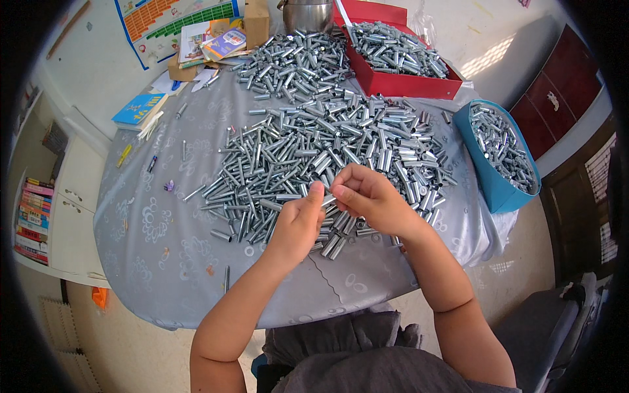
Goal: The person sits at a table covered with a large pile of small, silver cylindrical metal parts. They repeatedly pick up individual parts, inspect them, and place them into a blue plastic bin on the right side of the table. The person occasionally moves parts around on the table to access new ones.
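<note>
My left hand (298,227) and my right hand (372,200) meet over a large heap of metal bolts and sleeves (300,142). Between their fingertips is a small metal piece (328,200), probably a bolt or sleeve; the fingers cover much of it. The left thumb points up, and the right thumb and forefinger pinch at the piece's other end. Long thin bolts (250,162) lie mostly at the heap's left, wider hollow sleeves (334,245) at its right and near side. A few washers (249,251) rest at the near edge of the heap.
A red box (413,84) full of metal anchors stands at the back right, a blue fabric bin (501,189) of similar parts at the right edge. A steel pot (308,17), books (140,109) and a yellow marker (124,155) are on the grey tablecloth (162,275). A dark chair (540,329) stands right.
</note>
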`<state>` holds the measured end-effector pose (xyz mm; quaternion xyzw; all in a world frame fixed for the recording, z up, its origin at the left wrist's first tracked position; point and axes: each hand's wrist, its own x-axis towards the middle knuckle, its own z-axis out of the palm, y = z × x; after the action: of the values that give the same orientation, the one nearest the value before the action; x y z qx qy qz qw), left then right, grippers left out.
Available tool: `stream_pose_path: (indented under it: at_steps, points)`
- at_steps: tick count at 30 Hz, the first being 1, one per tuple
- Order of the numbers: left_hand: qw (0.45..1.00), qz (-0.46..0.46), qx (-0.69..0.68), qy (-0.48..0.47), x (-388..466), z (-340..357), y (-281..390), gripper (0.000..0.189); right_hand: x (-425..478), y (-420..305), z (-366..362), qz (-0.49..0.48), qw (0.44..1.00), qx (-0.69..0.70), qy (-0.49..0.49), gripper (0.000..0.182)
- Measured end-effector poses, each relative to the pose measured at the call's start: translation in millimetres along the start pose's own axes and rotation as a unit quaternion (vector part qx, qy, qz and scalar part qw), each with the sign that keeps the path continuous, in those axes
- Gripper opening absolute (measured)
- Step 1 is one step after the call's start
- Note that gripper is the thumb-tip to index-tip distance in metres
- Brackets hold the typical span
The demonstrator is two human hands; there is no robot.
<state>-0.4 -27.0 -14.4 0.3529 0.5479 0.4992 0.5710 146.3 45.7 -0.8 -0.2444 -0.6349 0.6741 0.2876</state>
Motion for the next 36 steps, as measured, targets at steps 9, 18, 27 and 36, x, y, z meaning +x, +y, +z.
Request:
stream_pose_path:
  at_steps: [9, 18, 27, 36]
  points:
    - [0.972, -0.003, -0.232, 0.042, 5, -22, 24, 0.047, 6, 6, -49, -0.093, 0.790, -0.497, 0.346, 0.018]
    - [0.975, 0.064, -0.210, 0.039, 3, -16, 16, 0.041, 21, 28, -18, -0.170, 0.726, -0.613, 0.263, 0.018]
    - [0.977, 0.069, -0.197, 0.033, 1, -12, 12, 0.037, 29, 29, -20, -0.211, 0.707, -0.609, 0.291, 0.009]
    - [0.980, 0.051, -0.187, 0.036, 3, -8, 9, 0.036, 33, 40, -15, -0.195, 0.707, -0.621, 0.277, 0.033]
